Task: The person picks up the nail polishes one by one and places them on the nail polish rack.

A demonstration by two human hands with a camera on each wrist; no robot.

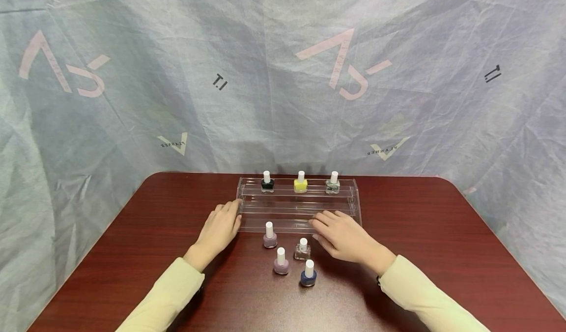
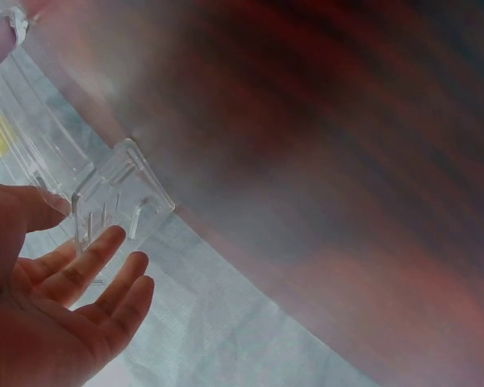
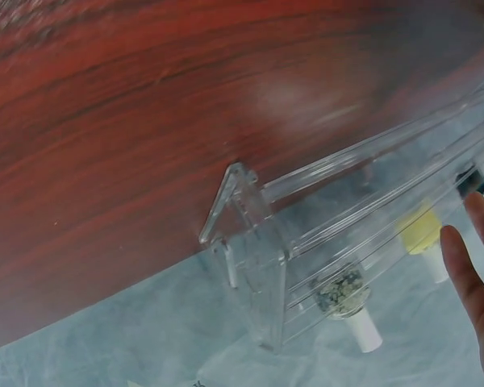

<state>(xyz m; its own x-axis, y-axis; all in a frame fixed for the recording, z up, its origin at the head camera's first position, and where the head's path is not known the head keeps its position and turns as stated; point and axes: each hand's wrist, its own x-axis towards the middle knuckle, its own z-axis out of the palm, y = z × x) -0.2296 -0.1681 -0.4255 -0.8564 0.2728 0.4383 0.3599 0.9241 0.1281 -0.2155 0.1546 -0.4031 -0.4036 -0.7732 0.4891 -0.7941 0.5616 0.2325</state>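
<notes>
The left hand, its fingers loosely spread and grasping nothing, touches the left end of the clear rack; the right hand, also unclenched with fingers extended, lies over the rack's near right part, though contact there is hard to tell. The rack stands close to the far edge of the table, with tabletop reaching well out to the left and right edges. Three bottles occupy its top tier: one dark, one yellow, one glittery. Four more stand upright on the near side, between the forearms: two mauve bottles, one brownish bottle, one blue bottle. All seven caps are white. Beyond hangs one printed cloth.
</notes>
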